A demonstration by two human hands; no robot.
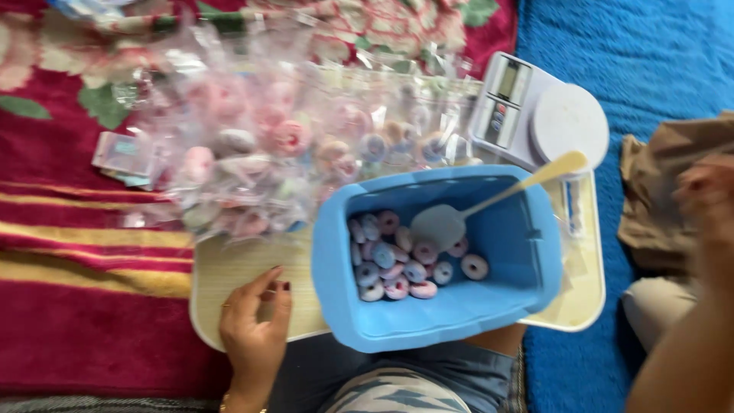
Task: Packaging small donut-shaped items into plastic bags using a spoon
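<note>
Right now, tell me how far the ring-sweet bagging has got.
Done: a big heap of filled clear bags lies beyond the tray. In hand: nothing; the left hand rests on the tray, the right hand is off to the side. Left: loose ring sweets and a scoop in the blue tub.

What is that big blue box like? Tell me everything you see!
The blue tub looks like smooth plastic, rectangular with rounded corners and a thick rim. It is open on top and rests on a pale tray. Pink, blue and white ring-shaped pieces sit in one end. A scoop lies inside, its cream handle leaning over the rim.
</note>
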